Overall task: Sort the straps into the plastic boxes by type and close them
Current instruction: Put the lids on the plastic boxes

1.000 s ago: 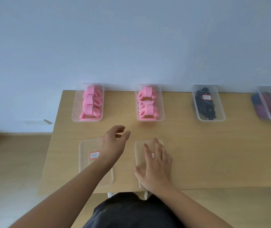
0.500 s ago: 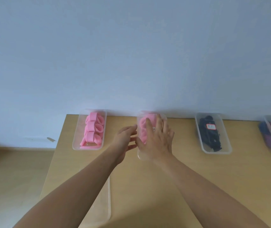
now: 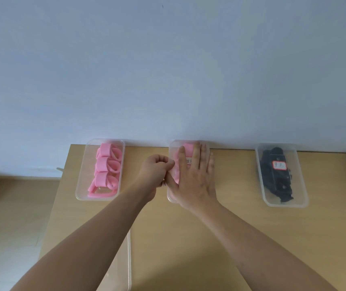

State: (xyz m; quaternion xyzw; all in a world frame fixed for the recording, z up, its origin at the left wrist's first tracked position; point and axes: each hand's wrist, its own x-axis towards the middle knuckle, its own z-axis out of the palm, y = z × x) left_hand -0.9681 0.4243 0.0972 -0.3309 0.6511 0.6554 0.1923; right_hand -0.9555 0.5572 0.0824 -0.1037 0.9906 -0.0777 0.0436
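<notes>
Pink straps (image 3: 188, 147) show through clear lid (image 3: 173, 146) under right hand (image 3: 193, 181).

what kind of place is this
Probably a plain indoor sorting bench: a bare wooden table against a blank pale wall, with clear plastic boxes holding pink straps and black straps in a row.

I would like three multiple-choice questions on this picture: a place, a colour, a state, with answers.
1. The right hand lies flat on: A the middle box's lid; B the bare table; C the black straps' box.
2. The straps in the leftmost box are: A black; B pink; C green.
3. The leftmost box is: A lidded; B open; C overturned.
Answers: 1 A, fingers spread over the labelled lid. 2 B, pink loops show inside. 3 B, no lid covers it.
</notes>
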